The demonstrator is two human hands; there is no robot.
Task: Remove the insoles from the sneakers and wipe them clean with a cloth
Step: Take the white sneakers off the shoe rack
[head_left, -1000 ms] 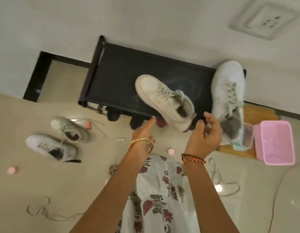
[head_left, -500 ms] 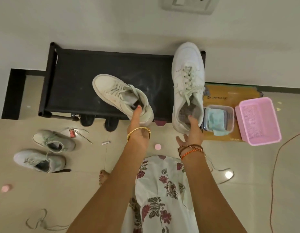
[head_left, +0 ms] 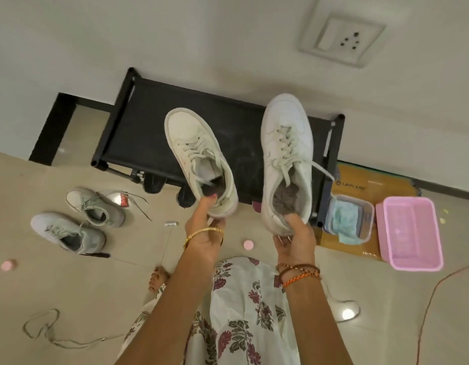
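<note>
Left hand (head_left: 205, 234) gripping heel of one sneaker (head_left: 199, 160), right hand (head_left: 293, 238) gripping heel of other sneaker (head_left: 287, 156), both over rack (head_left: 138, 133).

At the top of your frame runs a pale wall (head_left: 175, 35) with a socket plate (head_left: 342, 39) upper right; a black rack (head_left: 138, 133) stands mid-frame on glossy beige floor tiles (head_left: 70, 285).

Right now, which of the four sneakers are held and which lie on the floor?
The two white sneakers are held by their heels: left hand grips one, right hand the other. The greyish pair lies on the floor.
</note>
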